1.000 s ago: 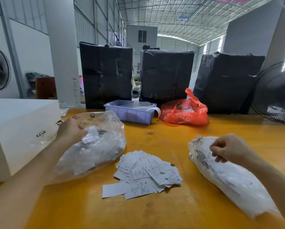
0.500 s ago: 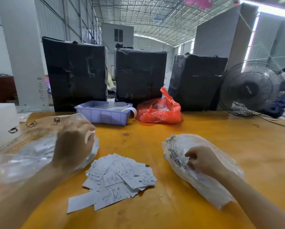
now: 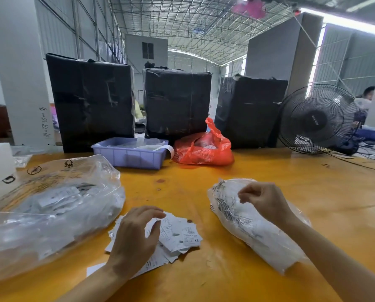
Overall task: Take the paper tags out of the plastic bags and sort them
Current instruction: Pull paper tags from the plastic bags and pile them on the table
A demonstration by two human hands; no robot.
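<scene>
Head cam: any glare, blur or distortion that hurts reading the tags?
Head view: wide-angle bend at the edges; the bright strip light blows out upper right; sheen on the clear bag veils its contents; tag pile fairly sharp, print mostly too small; left hand covers part.

Bare tabletop [image 3: 291,182] lies open between the loose tags [image 3: 182,234] and the purple bin [image 3: 130,154] and out to the right toward the fan [image 3: 317,119], while two plastic bags [image 3: 51,205] [image 3: 247,227] flank the tags and three black bundles [image 3: 178,103] wall the far edge.
</scene>
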